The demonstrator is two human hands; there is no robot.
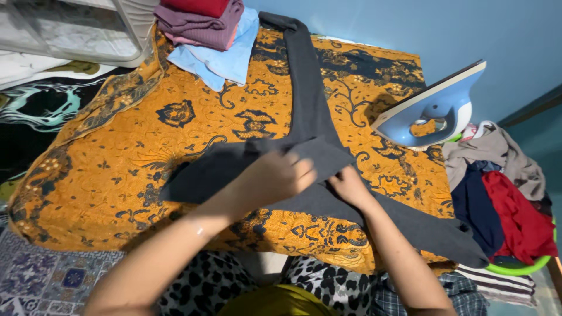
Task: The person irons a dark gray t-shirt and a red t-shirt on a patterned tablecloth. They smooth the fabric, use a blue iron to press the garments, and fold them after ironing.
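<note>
- The left hand [275, 175] pinches a fold of the long grey cloth [304, 105], lifting it over.
- The right hand [349, 186], fingers flat, pins the cloth to the orange batik cover [146, 152].
- The blue iron [430, 108] stands upright, soleplate off the fabric.

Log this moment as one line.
left hand: folding grey cloth | right hand: pinning cloth | iron: upright, right | surface: batik cover

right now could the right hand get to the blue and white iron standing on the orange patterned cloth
Probably yes: the right hand rests on the long dark grey garment, and only bare orange patterned cloth lies between it and the upright blue and white iron.
</note>
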